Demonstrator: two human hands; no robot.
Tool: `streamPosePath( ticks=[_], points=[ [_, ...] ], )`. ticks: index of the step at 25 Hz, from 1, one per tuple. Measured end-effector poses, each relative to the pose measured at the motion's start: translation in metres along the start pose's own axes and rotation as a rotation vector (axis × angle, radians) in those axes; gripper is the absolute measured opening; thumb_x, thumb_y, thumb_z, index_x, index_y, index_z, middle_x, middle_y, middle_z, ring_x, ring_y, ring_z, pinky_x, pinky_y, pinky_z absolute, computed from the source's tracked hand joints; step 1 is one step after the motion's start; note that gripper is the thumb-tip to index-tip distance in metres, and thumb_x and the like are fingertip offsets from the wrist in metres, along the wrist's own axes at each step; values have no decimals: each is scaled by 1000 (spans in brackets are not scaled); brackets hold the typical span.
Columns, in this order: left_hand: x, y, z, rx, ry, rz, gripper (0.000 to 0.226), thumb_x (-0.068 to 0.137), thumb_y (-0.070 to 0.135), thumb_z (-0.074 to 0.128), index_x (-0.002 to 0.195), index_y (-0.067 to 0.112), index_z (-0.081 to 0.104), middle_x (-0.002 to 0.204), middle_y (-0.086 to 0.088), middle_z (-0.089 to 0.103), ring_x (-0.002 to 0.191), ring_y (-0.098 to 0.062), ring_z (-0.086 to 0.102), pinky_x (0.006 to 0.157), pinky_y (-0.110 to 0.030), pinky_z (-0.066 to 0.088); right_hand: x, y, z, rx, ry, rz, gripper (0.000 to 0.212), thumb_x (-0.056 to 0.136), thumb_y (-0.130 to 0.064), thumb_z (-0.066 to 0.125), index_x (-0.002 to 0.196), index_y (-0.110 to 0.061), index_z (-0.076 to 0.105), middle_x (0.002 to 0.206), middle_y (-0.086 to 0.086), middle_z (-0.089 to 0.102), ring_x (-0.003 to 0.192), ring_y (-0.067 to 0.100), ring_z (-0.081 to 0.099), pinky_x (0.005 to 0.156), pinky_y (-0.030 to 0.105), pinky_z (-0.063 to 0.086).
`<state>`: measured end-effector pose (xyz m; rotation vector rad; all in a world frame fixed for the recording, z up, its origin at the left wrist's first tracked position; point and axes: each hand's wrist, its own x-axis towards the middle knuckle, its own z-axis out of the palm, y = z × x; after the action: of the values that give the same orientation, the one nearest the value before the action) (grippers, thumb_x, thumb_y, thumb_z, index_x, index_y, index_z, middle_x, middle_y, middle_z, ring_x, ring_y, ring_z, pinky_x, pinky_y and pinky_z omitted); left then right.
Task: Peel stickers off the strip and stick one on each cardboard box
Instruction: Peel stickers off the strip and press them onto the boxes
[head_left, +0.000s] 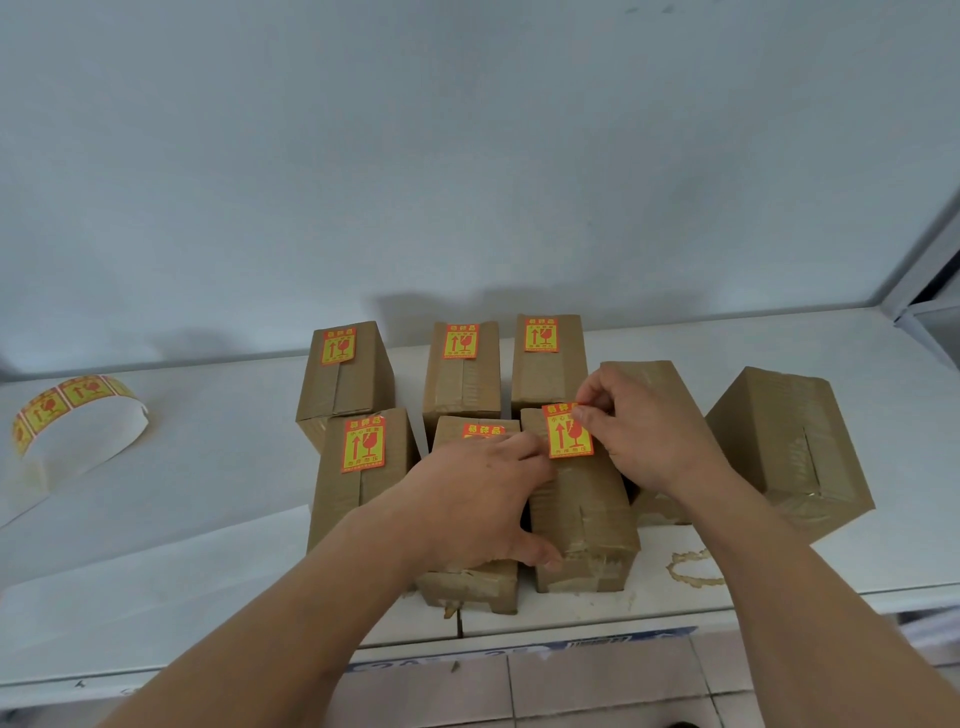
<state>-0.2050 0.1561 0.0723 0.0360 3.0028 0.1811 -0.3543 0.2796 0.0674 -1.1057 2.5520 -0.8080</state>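
The sticker (569, 432) lies on top of the front cardboard box (582, 514), near its far end. The right hand (644, 431) pinches the sticker's upper right corner with fingertips pressed together. The left hand (478, 499) is spread and grips the left side of this box. Five other boxes carry stickers, two at the right are bare. The sticker strip (72, 415) curls on the white table (208, 467), well apart at the left
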Motion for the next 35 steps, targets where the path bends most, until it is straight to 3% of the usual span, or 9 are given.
streamPosePath(
  ticks=[11, 17, 20, 24, 35],
  points=[
    [2, 3, 0, 3, -15, -9, 73, 79, 71, 51, 136, 24, 46, 139, 8, 42, 125, -12, 40, 101, -37, 41, -4, -6, 5, -179, 43, -14, 17, 92, -38, 57, 104, -29, 49, 102, -7, 62, 86, 10, 54, 58, 19, 35],
    [2, 5, -2, 5, -17, -8, 72, 80, 70, 51, 136, 25, 46, 139, 8, 42, 125, -13, 40, 101, -38, 41, -8, -6, 4, -282, 81, -73, 36, 92, -44, 54, 126, -33, 49, 123, -6, 49, 105, 13, 52, 73, 23, 35],
    [1, 5, -2, -1, -15, -12, 72, 80, 70, 51, 137, 25, 45, 139, 8, 42, 125, -13, 40, 102, -38, 40, -9, 1, 5, -294, 57, -141, 37, 92, -48, 51, 126, -34, 55, 129, -7, 44, 118, 12, 43, 87, 25, 39],
    [2, 4, 1, -2, 2, -12, 74, 79, 71, 51, 137, 26, 44, 138, 8, 43, 124, -13, 41, 102, -37, 40, -11, 3, 6, -341, 0, -156, 48, 89, -58, 47, 130, -36, 52, 134, -9, 43, 125, 13, 36, 103, 32, 33],
    [2, 5, 1, -10, 2, -14, 76, 78, 72, 52, 137, 25, 44, 138, 9, 43, 124, -12, 41, 101, -37, 42, -13, 4, 1, -344, -43, -137, 54, 87, -61, 50, 134, -34, 48, 138, -8, 43, 127, 14, 36, 105, 33, 32]
  ],
)
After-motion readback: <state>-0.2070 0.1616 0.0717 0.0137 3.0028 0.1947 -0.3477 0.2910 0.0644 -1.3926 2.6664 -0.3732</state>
